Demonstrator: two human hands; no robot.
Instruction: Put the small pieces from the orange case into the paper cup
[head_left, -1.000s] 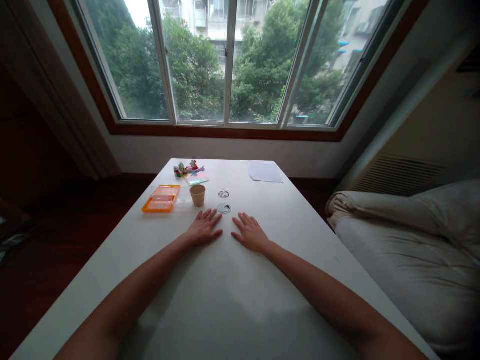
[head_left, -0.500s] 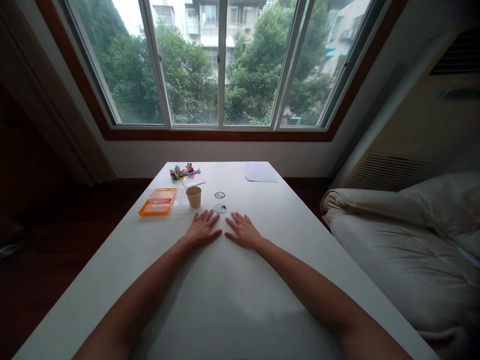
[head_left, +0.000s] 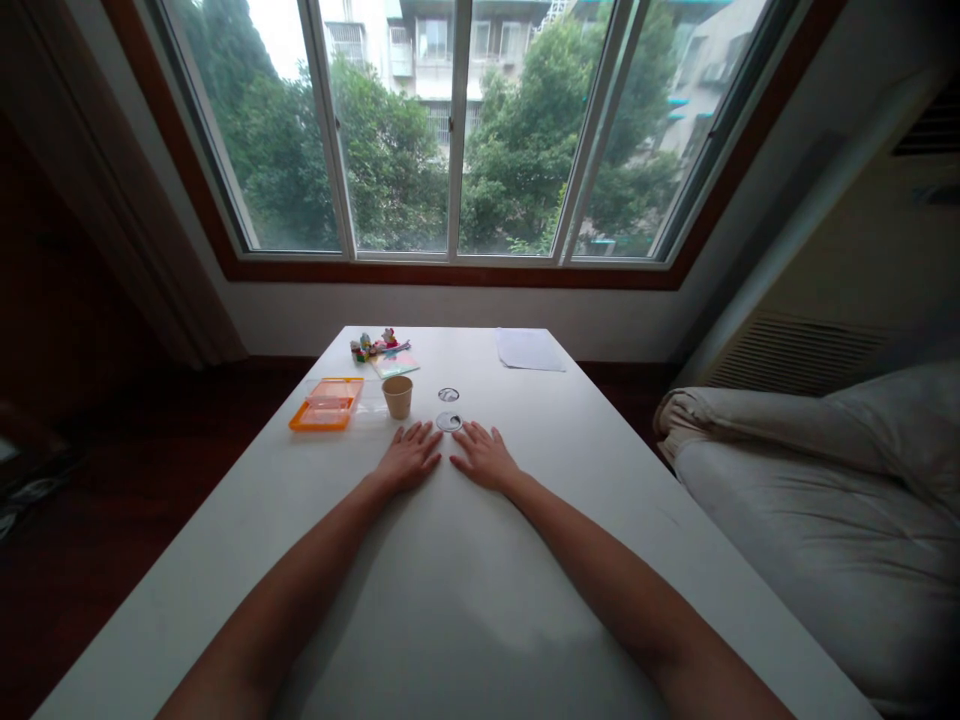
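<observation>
Daylight from a wide window falls on a white counter (head_left: 465,600); both hands lie flat on it, palms down, fingers spread, grasping nothing. Left hand (head_left: 409,458) and right hand (head_left: 485,458) sit side by side, and a small round clear lid (head_left: 449,421) lies just beyond them, between their fingertips, about equally near to each; a second ring (head_left: 448,395) lies farther on. A paper cup (head_left: 397,396) stands upright ahead of the left hand, an orange tray (head_left: 327,403) to its left.
</observation>
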